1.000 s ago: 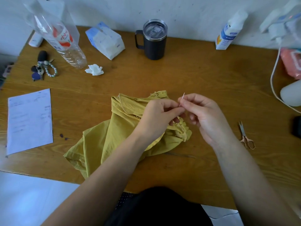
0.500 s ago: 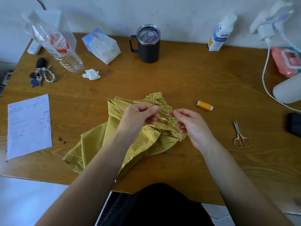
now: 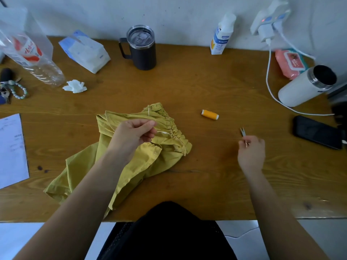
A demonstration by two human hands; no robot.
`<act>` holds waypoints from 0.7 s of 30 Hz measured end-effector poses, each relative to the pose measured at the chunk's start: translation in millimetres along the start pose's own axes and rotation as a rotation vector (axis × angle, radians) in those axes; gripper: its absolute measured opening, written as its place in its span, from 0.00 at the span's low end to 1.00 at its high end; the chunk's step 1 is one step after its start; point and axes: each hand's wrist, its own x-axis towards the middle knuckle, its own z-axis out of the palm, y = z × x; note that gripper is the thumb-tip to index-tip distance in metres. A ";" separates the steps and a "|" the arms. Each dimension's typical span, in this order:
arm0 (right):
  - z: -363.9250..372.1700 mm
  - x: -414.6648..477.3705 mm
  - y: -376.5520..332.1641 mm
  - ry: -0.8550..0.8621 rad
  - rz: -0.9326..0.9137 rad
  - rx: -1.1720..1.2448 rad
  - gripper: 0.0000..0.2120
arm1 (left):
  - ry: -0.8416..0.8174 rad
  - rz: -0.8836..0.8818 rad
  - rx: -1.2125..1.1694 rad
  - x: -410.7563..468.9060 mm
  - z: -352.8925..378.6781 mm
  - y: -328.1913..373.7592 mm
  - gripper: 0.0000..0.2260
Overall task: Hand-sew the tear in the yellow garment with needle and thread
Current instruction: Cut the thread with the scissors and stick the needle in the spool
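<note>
Yellow garment (image 3: 165,147) is found bunched on the counter (image 3: 187,87) under the left hand (image 3: 131,136), by which the needle (image 3: 148,112) is now pinched upright. The right hand (image 3: 251,152) is withdrawn from the cloth and closed on the scissors (image 3: 242,131), so thread-cutting is judged next. Thread cannot be made out; scissor handles are hidden.

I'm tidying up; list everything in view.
garment: one, yellow, centre
needle: one, silver, above garment
spool: one, orange, beside garment
scissors: one, silver, right hand
mug: one, black, back
tissue pack: one, white, back left
crumpled tissue: one, white, left
bottle: one, clear, back left
keys: bunch, dark, left
paper: one, white, left
dispenser: one, white, back right
wipes: one pack, pink, right
flask: one, white, right
phone: one, black, right
charger: one, white, wall
left hand: pinches needle over garment
right hand: grips scissors
</note>
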 end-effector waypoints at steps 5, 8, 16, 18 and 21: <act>-5.7 9.1 21.8 -0.068 0.178 -0.073 0.13 | 0.003 0.009 0.009 0.7 1.4 -0.1 0.07; -6.2 12.2 23.9 -0.115 0.158 -0.079 0.12 | 0.000 0.009 0.008 1.2 1.4 -0.7 0.07; 1.9 1.4 -1.9 -0.233 0.006 -0.258 0.14 | -0.010 0.005 -0.011 2.0 1.8 -1.8 0.07; 8.3 -6.2 -11.6 -0.269 -0.031 -0.356 0.13 | -0.006 0.008 -0.018 1.4 0.8 -0.7 0.07; 16.1 -17.0 -22.3 -0.306 -0.083 -0.427 0.12 | 0.003 0.015 -0.028 0.5 -2.2 2.2 0.07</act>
